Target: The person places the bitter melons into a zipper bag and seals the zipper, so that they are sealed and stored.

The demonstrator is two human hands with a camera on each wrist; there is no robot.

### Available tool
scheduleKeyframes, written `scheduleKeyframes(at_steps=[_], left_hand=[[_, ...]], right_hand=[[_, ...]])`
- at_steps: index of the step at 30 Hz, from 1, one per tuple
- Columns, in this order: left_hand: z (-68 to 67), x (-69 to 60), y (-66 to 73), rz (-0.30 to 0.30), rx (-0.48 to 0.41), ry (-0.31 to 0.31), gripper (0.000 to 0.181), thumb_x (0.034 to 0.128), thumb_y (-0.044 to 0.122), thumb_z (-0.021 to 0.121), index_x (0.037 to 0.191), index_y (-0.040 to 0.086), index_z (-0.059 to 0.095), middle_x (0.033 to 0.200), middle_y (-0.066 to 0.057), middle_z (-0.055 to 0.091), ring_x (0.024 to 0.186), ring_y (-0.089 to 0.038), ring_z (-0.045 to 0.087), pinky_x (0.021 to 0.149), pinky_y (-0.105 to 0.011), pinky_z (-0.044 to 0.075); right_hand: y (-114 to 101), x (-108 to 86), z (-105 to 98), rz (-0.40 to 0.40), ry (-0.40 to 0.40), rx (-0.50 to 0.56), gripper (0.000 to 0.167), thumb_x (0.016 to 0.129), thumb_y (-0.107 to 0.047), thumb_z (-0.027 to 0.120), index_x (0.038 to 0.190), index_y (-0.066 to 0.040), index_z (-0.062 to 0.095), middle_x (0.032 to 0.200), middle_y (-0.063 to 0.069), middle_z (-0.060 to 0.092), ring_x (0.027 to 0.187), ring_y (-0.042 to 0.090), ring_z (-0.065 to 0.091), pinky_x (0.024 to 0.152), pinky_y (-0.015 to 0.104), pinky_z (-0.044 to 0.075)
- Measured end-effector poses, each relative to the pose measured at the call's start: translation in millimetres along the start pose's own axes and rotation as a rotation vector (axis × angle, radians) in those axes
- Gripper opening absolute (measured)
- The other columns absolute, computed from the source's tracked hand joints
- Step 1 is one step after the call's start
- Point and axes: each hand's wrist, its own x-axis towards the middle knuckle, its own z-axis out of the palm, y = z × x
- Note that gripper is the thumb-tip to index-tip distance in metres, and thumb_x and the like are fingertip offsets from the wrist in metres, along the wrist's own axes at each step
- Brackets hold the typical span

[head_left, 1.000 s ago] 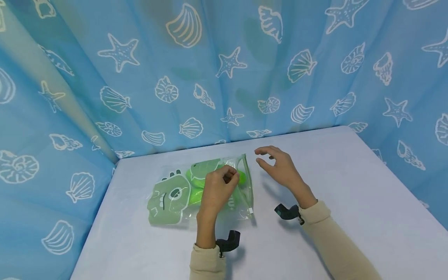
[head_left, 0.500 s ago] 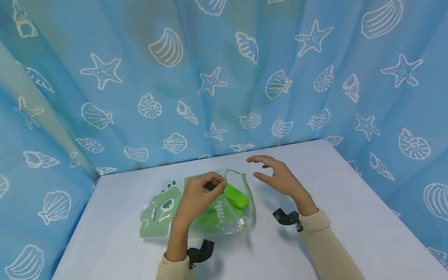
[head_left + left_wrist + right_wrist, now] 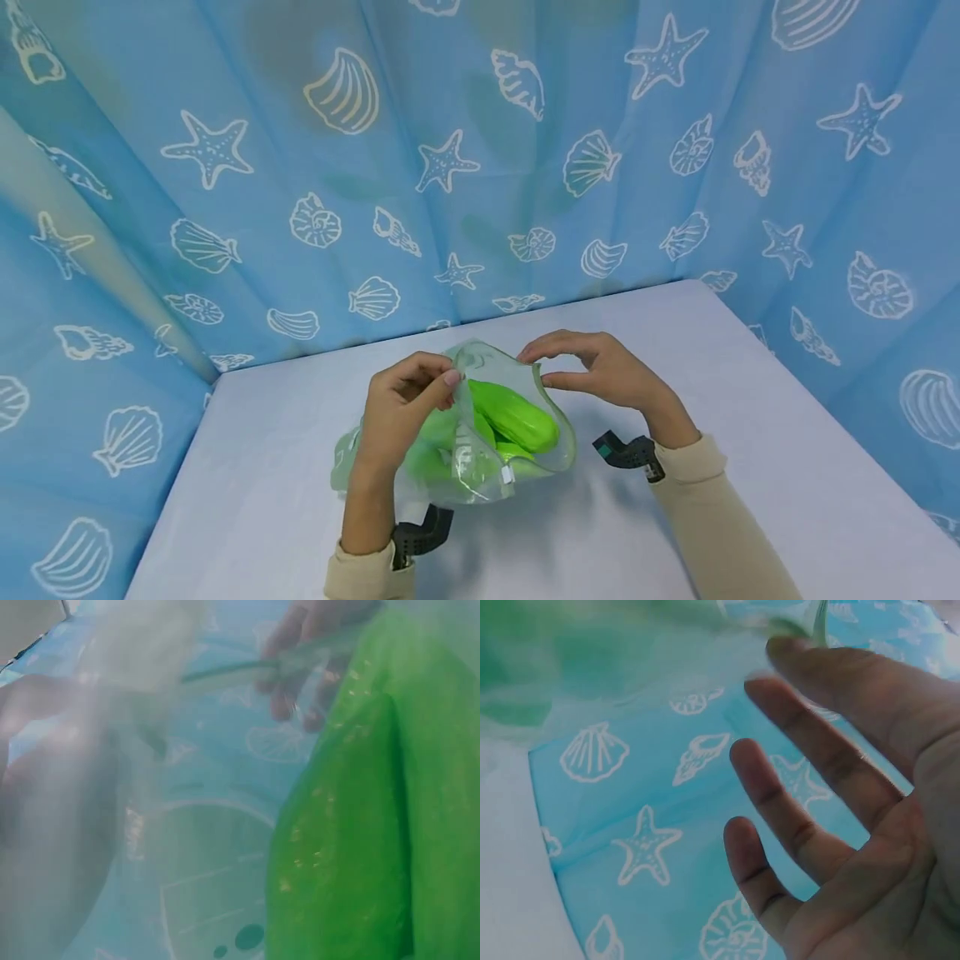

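A clear zip bag [image 3: 480,492] with a green print lies on the white table, its mouth spread apart and facing right. Inside are bright green, glossy, rounded long things [image 3: 513,417], also large in the left wrist view [image 3: 337,847]; their kind is unclear. My left hand [image 3: 401,408] pinches the near wall of the bag's mouth with thumb and fingers. At the far rim is my right hand [image 3: 600,371], its thumb and index finger apart on either side of the edge. In the right wrist view, my right fingers [image 3: 802,817] are spread, the thumb tip touching the rim.
A white slider [image 3: 507,474] sits at the near corner of the bag's zip. Behind and beside the white table [image 3: 675,333] hangs a blue curtain [image 3: 420,167] with shells and starfish. Each wrist carries a black camera mount [image 3: 630,454].
The bag's mouth has widened and lifted, showing more of the green things. My left hand has moved left relative to the bag, and the bag's far rim now meets my right fingers.
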Motion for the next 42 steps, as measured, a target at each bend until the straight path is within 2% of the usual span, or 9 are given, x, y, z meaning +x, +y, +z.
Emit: scheduleKeyframes(at_steps=[7, 11, 14, 16, 23, 27, 32, 35, 42], left_hand=[[-3.4, -3.0, 3.7, 0.014, -0.059, 0.019, 0.007, 0.0955, -0.001, 0.062, 0.096, -0.004, 0.068, 0.076, -0.003, 0.063, 0.063, -0.021, 0.055, 0.061, -0.032, 0.049], [-3.9, -2.9, 3.7, -0.008, -0.021, 0.072, 0.010, 0.0974, 0.003, 0.061, 0.099, -0.003, 0.068, 0.080, -0.002, 0.065, 0.066, -0.019, 0.055, 0.064, -0.032, 0.049], [-5.2, -3.8, 3.6, -0.014, 0.008, 0.100, 0.017, 0.1009, 0.012, 0.059, 0.106, 0.000, 0.068, 0.086, -0.004, 0.067, 0.074, -0.020, 0.059, 0.072, -0.032, 0.051], [-6.3, -4.2, 3.5, 0.006, 0.006, 0.066, 0.026, 0.1035, 0.021, 0.055, 0.111, -0.001, 0.066, 0.088, -0.007, 0.066, 0.077, -0.022, 0.059, 0.075, -0.033, 0.051], [-14.0, -5.5, 12.5, 0.132, -0.005, -0.249, 0.063, 0.1037, 0.054, 0.041, 0.126, -0.003, 0.055, 0.099, -0.017, 0.058, 0.085, -0.027, 0.055, 0.076, -0.039, 0.048], [-8.8, -12.3, 29.8, 0.134, 0.189, -0.344, 0.071, 0.0955, 0.065, 0.048, 0.137, 0.008, 0.049, 0.112, -0.006, 0.056, 0.096, -0.024, 0.053, 0.082, -0.040, 0.046], [15.7, -23.5, 59.5, 0.041, 0.647, -0.322, 0.089, 0.0737, 0.075, 0.069, 0.140, 0.022, 0.043, 0.119, 0.009, 0.049, 0.101, -0.012, 0.049, 0.084, -0.035, 0.045], [25.3, -29.4, 71.5, 0.005, 0.849, -0.314, 0.092, 0.0675, 0.067, 0.077, 0.139, 0.022, 0.042, 0.122, 0.011, 0.049, 0.100, -0.008, 0.049, 0.082, -0.032, 0.045], [22.9, -44.7, 87.9, -0.030, 0.975, -0.289, 0.075, 0.0676, 0.057, 0.080, 0.128, 0.022, 0.051, 0.114, 0.017, 0.052, 0.096, -0.003, 0.048, 0.081, -0.030, 0.043]], right_hand=[[-15, -0.3, 10, -0.301, 0.058, 0.089, 0.038, 0.082, 0.019, 0.069, 0.111, -0.005, 0.074, 0.111, 0.009, 0.070, 0.109, 0.024, 0.062, 0.091, 0.034, 0.052], [-34, -0.8, 16, -0.430, 0.167, 0.025, 0.035, 0.083, 0.018, 0.068, 0.109, -0.006, 0.071, 0.105, 0.009, 0.070, 0.100, 0.022, 0.064, 0.088, 0.032, 0.053], [-48, -3.9, 19, -0.420, 0.296, 0.006, 0.030, 0.084, 0.016, 0.065, 0.106, -0.004, 0.070, 0.101, 0.010, 0.070, 0.093, 0.020, 0.064, 0.086, 0.029, 0.053], [-57, -7.2, 20, -0.378, 0.419, -0.020, 0.026, 0.082, 0.016, 0.063, 0.101, 0.000, 0.070, 0.097, 0.010, 0.070, 0.088, 0.019, 0.062, 0.082, 0.027, 0.052], [-79, -17.9, 17, -0.146, 0.778, -0.154, 0.015, 0.082, 0.012, 0.063, 0.093, 0.005, 0.070, 0.089, 0.009, 0.069, 0.078, 0.014, 0.057, 0.075, 0.023, 0.048], [-85, -18.1, 15, -0.110, 0.863, -0.174, 0.010, 0.084, 0.009, 0.064, 0.091, 0.005, 0.069, 0.086, 0.014, 0.068, 0.075, 0.014, 0.056, 0.073, 0.023, 0.048], [-86, -15.6, 11, -0.125, 0.891, -0.172, 0.008, 0.084, 0.007, 0.064, 0.090, 0.006, 0.069, 0.085, 0.017, 0.066, 0.075, 0.015, 0.055, 0.072, 0.025, 0.046], [-84, -14.5, 11, -0.131, 0.900, -0.183, 0.009, 0.083, 0.007, 0.064, 0.090, 0.006, 0.069, 0.085, 0.018, 0.066, 0.076, 0.014, 0.054, 0.072, 0.025, 0.046], [-85, -13.8, 7, -0.139, 0.928, -0.182, 0.008, 0.083, 0.007, 0.064, 0.090, 0.008, 0.068, 0.084, 0.018, 0.066, 0.075, 0.014, 0.056, 0.071, 0.024, 0.047]])
